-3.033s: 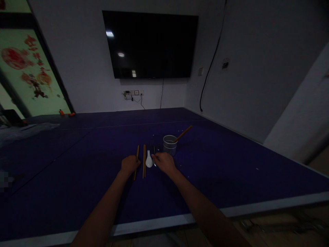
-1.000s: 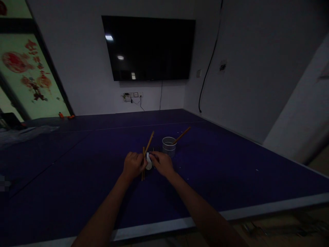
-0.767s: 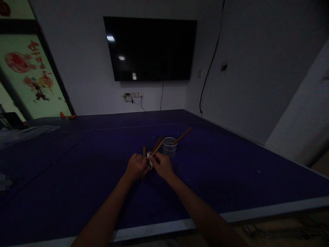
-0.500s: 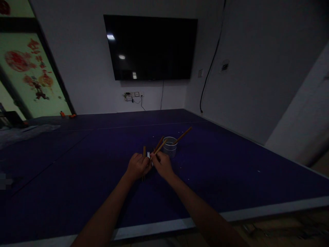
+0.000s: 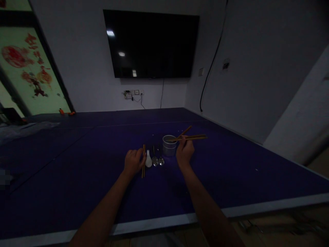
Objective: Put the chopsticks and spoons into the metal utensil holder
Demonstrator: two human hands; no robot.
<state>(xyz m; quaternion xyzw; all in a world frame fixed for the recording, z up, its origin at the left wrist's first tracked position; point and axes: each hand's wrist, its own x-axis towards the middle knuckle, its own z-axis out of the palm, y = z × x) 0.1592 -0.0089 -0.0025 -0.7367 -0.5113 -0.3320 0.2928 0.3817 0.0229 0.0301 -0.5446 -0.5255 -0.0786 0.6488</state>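
Note:
My right hand [image 5: 185, 152] is closed around wooden chopsticks [image 5: 196, 137], held almost level, with their left ends over the rim of a silver metal cup [image 5: 169, 148]. Another chopstick [image 5: 186, 130] slants up from the cup behind that hand. My left hand [image 5: 133, 162] rests on the table with its thumb and fingers apart, the thumb touching a pair of chopsticks [image 5: 143, 173] that lies lengthwise. Right of this pair lie a white soup spoon [image 5: 148, 161] and two metal spoons, one [image 5: 155, 161] beside the other [image 5: 161, 161], their dark handles pointing away.
The blue-purple table [image 5: 84, 192] has a pale front edge [image 5: 154, 225]. Clear plastic sheeting [image 5: 31, 128] and orange items [image 5: 68, 112] lie toward the left. A television [image 5: 151, 44] hangs on the wall behind, with a dark cable [image 5: 210, 65] to its right.
My hands, close together over the spoons before, are now apart. The right one has moved right to the cup with the chopsticks, uncovering the spoons; the left one has shifted slightly left.

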